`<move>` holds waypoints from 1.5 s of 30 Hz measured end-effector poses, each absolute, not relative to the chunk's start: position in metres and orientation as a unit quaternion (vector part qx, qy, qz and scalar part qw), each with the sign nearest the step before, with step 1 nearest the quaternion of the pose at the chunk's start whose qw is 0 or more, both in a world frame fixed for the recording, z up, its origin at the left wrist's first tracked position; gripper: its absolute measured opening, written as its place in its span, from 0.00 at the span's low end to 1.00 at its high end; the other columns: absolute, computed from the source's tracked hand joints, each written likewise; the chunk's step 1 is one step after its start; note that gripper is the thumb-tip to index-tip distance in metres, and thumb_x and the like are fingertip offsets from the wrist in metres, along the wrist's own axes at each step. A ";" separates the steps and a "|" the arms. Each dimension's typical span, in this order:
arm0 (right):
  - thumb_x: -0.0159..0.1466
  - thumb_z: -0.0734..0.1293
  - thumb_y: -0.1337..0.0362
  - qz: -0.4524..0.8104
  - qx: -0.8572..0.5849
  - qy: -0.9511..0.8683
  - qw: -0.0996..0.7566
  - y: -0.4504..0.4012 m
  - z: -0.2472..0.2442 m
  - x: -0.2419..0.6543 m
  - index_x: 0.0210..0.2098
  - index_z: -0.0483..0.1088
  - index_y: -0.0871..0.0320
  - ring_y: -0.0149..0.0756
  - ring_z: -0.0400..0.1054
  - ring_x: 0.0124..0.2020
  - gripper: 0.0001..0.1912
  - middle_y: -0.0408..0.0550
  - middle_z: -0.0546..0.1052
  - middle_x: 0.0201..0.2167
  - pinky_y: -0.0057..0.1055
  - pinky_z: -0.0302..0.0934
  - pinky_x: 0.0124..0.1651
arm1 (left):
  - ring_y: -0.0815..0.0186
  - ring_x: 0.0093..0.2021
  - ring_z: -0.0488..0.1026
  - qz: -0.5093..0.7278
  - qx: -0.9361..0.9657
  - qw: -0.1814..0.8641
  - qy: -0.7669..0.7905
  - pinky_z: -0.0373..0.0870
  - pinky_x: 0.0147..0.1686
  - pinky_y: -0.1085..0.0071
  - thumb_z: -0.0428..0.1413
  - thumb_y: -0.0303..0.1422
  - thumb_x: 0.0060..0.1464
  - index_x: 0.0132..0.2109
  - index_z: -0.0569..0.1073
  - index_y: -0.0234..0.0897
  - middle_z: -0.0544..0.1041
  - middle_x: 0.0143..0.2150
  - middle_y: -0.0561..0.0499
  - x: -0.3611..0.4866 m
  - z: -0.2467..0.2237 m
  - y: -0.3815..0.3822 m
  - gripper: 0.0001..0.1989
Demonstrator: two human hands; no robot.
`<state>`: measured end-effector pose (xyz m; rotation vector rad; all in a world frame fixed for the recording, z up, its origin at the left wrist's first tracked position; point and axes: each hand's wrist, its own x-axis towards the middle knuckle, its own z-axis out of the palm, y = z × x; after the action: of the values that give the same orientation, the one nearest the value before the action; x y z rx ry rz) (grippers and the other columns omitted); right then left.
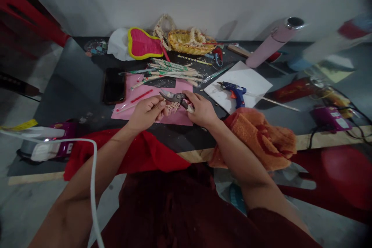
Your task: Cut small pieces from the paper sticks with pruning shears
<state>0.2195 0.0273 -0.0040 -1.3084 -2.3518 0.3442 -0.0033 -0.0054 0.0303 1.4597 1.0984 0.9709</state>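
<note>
My right hand (202,110) grips grey steel pruning shears (176,97), blades slightly open, pointing left just above my curled left hand (147,113), whose hold I cannot tell.

Hot glue gun (234,95) just beyond right hand (202,110)

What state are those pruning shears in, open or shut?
Open: the pruning shears show a gap between their blades, beside the left hand.

pruning shears (174,98) in right hand (202,108), beside left hand (147,112), over paper sheet (136,102); glue gun (234,93) right, basket (188,44) behind
</note>
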 end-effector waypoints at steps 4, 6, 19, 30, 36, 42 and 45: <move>0.57 0.62 0.65 0.101 -0.495 -0.838 0.206 0.028 -0.008 0.217 0.60 0.58 0.59 0.48 0.65 0.47 0.31 0.56 0.72 0.46 0.42 0.61 0.50 | 0.73 0.24 0.69 0.399 0.684 0.307 0.527 0.63 0.27 0.78 0.51 0.35 0.59 0.34 0.74 0.34 0.78 0.30 0.50 0.002 0.023 -0.006 0.11; 0.57 0.62 0.65 0.087 -0.501 -0.838 0.198 0.029 -0.008 0.218 0.61 0.57 0.58 0.49 0.64 0.47 0.32 0.56 0.71 0.46 0.44 0.60 0.50 | 0.71 0.27 0.71 0.384 0.697 0.288 0.533 0.64 0.29 0.77 0.50 0.33 0.59 0.33 0.74 0.34 0.79 0.30 0.51 0.001 0.023 -0.006 0.11; 0.59 0.61 0.66 0.099 -0.373 -0.893 0.232 0.031 -0.007 0.227 0.62 0.54 0.53 0.46 0.60 0.50 0.31 0.53 0.67 0.49 0.41 0.56 0.51 | 0.73 0.16 0.62 0.230 0.523 0.762 0.305 0.54 0.18 0.76 0.61 0.44 0.49 0.28 0.75 0.32 0.70 0.17 0.51 -0.012 0.033 -0.012 0.16; 0.49 0.63 0.68 0.153 -0.370 -0.886 0.236 0.031 -0.005 0.227 0.65 0.48 0.54 0.49 0.59 0.54 0.45 0.54 0.65 0.56 0.47 0.56 0.54 | 0.74 0.14 0.59 0.319 0.427 0.809 0.248 0.53 0.17 0.76 0.63 0.42 0.46 0.25 0.73 0.32 0.64 0.12 0.53 -0.007 0.024 -0.010 0.16; 0.52 0.64 0.69 0.171 -0.415 -0.833 0.323 0.033 -0.006 0.227 0.58 0.55 0.55 0.45 0.63 0.51 0.34 0.54 0.67 0.52 0.45 0.60 0.52 | 0.76 0.13 0.55 0.411 0.389 0.797 0.210 0.53 0.15 0.79 0.64 0.36 0.46 0.25 0.72 0.33 0.61 0.12 0.56 -0.013 0.034 -0.006 0.12; 0.57 0.65 0.65 0.174 -0.437 -0.793 0.388 0.036 -0.011 0.225 0.36 0.62 0.53 0.41 0.66 0.45 0.08 0.50 0.69 0.41 0.39 0.64 0.46 | 0.77 0.16 0.56 0.431 0.373 0.794 0.211 0.56 0.17 0.80 0.61 0.34 0.51 0.29 0.74 0.32 0.63 0.15 0.55 -0.015 0.035 -0.003 0.08; 0.58 0.65 0.66 0.161 -0.424 -0.818 0.355 0.036 -0.013 0.225 0.32 0.63 0.53 0.41 0.66 0.47 0.04 0.50 0.70 0.44 0.38 0.64 0.46 | 0.77 0.16 0.56 0.449 0.359 0.788 0.220 0.55 0.17 0.80 0.62 0.33 0.50 0.30 0.74 0.32 0.64 0.15 0.55 -0.013 0.034 -0.002 0.07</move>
<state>0.2247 0.0358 -0.0126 -1.0948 -2.1133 0.4151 -0.0133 -0.0024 0.0342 0.7731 0.4748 0.9668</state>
